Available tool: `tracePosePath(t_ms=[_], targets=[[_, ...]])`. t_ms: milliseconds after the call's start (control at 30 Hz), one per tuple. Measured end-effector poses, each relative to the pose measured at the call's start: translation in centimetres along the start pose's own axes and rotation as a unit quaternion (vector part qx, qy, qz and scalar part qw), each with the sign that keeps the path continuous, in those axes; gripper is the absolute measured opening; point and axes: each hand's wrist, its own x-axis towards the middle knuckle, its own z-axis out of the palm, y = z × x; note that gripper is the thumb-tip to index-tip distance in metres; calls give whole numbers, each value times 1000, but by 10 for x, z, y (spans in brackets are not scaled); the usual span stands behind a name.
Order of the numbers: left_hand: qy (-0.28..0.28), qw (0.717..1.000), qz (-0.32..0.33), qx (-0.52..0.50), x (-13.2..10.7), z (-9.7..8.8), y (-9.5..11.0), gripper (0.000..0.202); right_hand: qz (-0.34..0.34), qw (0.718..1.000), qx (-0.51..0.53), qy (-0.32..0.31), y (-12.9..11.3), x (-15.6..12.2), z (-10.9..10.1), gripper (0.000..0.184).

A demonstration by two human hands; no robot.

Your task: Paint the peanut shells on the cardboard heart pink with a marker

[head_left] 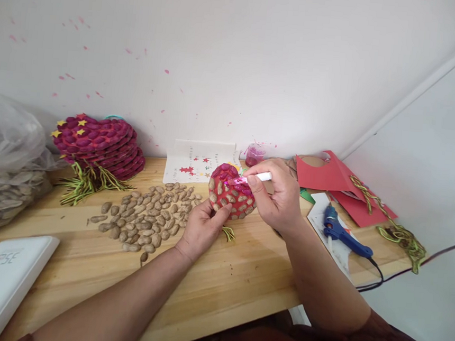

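Observation:
My left hand (202,225) is closed on the lower edge of a red strawberry-shaped craft piece (229,192) studded with peanut shells, holding it upright above the wooden table (217,286). My right hand (279,196) pinches a white-handled brush (259,177), its pink tip touching the top of the piece, where the shells are painted magenta. Green strands (229,234) hang from the piece's bottom. A small pot of pink paint (255,154) stands just behind it by the wall.
Loose peanut shells (147,216) lie left of my hands. A stack of finished magenta pieces (100,146) sits at the back left, a plastic bag of shells (4,172) further left. Blue glue gun (343,234), red card (334,177) and green cord (399,236) lie right. White box (1,278) front left.

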Motion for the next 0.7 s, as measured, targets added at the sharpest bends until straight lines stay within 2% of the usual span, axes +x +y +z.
tracePosePath(t_ms=[467, 700], targets=[[9, 1000, 1, 4, 0, 0, -1, 30, -14, 1000, -20, -15, -3, -1, 0, 9], [18, 998, 28, 56, -1, -2, -2, 24, -42, 999, -32, -11, -4, 0, 4, 9]])
